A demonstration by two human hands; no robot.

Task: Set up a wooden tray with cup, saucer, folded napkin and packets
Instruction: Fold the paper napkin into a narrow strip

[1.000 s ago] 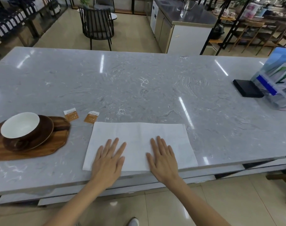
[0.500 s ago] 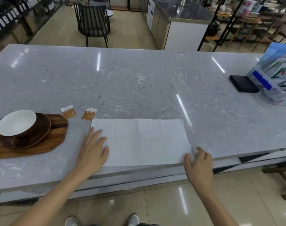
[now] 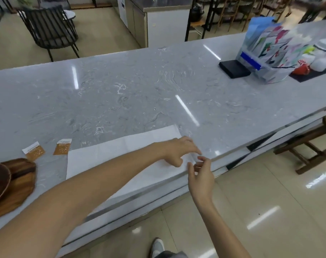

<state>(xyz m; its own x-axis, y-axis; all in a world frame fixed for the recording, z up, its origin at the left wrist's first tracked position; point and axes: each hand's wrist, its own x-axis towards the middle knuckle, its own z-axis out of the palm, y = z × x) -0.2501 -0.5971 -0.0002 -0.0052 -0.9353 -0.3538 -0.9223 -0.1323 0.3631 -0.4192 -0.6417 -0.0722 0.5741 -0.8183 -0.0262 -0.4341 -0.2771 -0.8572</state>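
The white napkin point(image 3: 121, 161) lies flat on the counter point(image 3: 158, 94), long axis left-right; both hands meet at its right end; left hand point(image 3: 178, 151) presses there, fingers loosely curled; right hand point(image 3: 201, 175) pinches the near corner.

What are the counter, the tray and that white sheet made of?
The counter looks like polished grey marble or a stone lookalike: pale veins and sharp light reflections. The tray seems to be varnished wood, with brown grain and a slight sheen. The white sheet is probably a matte paper napkin, thin and creased, though cloth is possible.
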